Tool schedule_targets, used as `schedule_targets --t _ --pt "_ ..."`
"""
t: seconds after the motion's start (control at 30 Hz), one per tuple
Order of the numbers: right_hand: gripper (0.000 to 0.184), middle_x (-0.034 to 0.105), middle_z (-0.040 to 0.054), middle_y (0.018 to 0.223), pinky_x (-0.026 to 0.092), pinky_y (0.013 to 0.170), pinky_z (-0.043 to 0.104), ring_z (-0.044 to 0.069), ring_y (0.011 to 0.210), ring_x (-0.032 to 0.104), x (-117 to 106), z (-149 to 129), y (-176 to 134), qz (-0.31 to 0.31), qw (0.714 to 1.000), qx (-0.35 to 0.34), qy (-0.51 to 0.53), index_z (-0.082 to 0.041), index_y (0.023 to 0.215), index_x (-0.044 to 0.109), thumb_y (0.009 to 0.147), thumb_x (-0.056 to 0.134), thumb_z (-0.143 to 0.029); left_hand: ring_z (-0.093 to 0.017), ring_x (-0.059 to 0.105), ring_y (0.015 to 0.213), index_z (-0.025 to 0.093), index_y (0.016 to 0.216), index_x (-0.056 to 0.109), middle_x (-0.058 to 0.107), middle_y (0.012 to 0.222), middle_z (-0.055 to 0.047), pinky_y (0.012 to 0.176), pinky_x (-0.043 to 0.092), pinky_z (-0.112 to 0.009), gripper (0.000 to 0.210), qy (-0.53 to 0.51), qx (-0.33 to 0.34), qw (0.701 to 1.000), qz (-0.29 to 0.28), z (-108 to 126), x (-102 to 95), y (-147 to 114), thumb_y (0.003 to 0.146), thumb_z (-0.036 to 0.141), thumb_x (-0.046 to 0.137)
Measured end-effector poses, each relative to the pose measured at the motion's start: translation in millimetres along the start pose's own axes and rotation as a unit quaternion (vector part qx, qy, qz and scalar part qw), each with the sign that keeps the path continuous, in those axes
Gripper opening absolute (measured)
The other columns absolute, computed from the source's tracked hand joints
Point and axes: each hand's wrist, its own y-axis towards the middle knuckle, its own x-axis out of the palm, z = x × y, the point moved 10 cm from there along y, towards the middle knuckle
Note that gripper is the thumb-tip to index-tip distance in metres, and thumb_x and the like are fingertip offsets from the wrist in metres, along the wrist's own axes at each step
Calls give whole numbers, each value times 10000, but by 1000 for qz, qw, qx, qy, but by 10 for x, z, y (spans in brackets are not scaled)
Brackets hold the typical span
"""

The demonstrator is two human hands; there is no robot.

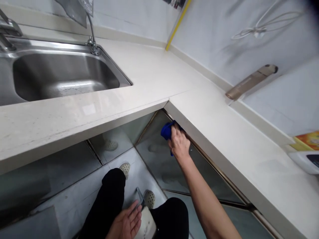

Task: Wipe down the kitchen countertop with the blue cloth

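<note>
My right hand [179, 143] presses a bundled blue cloth [166, 131] against the top of a glossy grey cabinet door [159, 159], just under the counter's edge. Fingers curl over the cloth, and part of it is hidden behind them. A bronze-coloured metal strip [214, 166] runs along the door top beside this hand. Low in the view, my left hand [128, 220] is held with its fingers stretched out and nothing in it. Close to it, between my knees, is a pale object [147, 224] whose kind I cannot make out.
A pale countertop [149, 71] bends round the corner above the cabinets. Set into it is a steel sink [67, 73] with a faucet [8, 31]. A brown-gold device [251, 81] leans by the right wall, near a white appliance [305, 161]. A yellow strip [178, 25] stands in the corner.
</note>
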Motion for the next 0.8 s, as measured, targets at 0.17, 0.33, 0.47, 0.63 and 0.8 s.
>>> schedule_targets --t 0.17,0.33,0.47,0.63,0.8 --pt "617 479 92 1456 537 763 328 265 1126 535 58 617 -966 32 999 18 -11 -155 1431 412 841 578 -228 -240 415 1380 116 1505 326 450 1491 -117 1159 321 -355 619 31 11 999 9 -63 16 -73 921 255 482" --pt "542 570 98 1346 535 754 358 266 1060 557 99 1156 -1820 56 997 41 -30 -181 1400 436 874 540 -255 -230 438 1363 120 1493 343 478 1470 -109 1152 328 -349 608 71 -9 997 5 -171 73 -74 917 233 503" --pt "539 577 88 1341 522 702 365 262 959 569 110 1473 -2361 62 994 57 -62 -198 1418 424 896 516 -293 -225 419 1379 145 1504 334 473 1476 -108 1164 301 -343 619 80 -32 996 -8 -268 -11 53 918 249 504" --pt "489 583 90 1335 478 640 345 254 872 552 116 1615 -2667 79 989 76 -96 -189 1388 469 923 490 -340 -221 406 1389 150 1482 370 455 1492 -95 1168 291 -334 595 94 -42 995 -8 -329 -64 177 910 222 515" --pt "504 592 130 1306 475 704 349 259 869 540 166 1437 -2472 112 984 80 -116 -126 1383 450 927 472 -340 -232 413 1383 126 1475 362 464 1482 -103 1156 314 -349 566 91 -60 994 32 -343 -13 181 923 208 457"
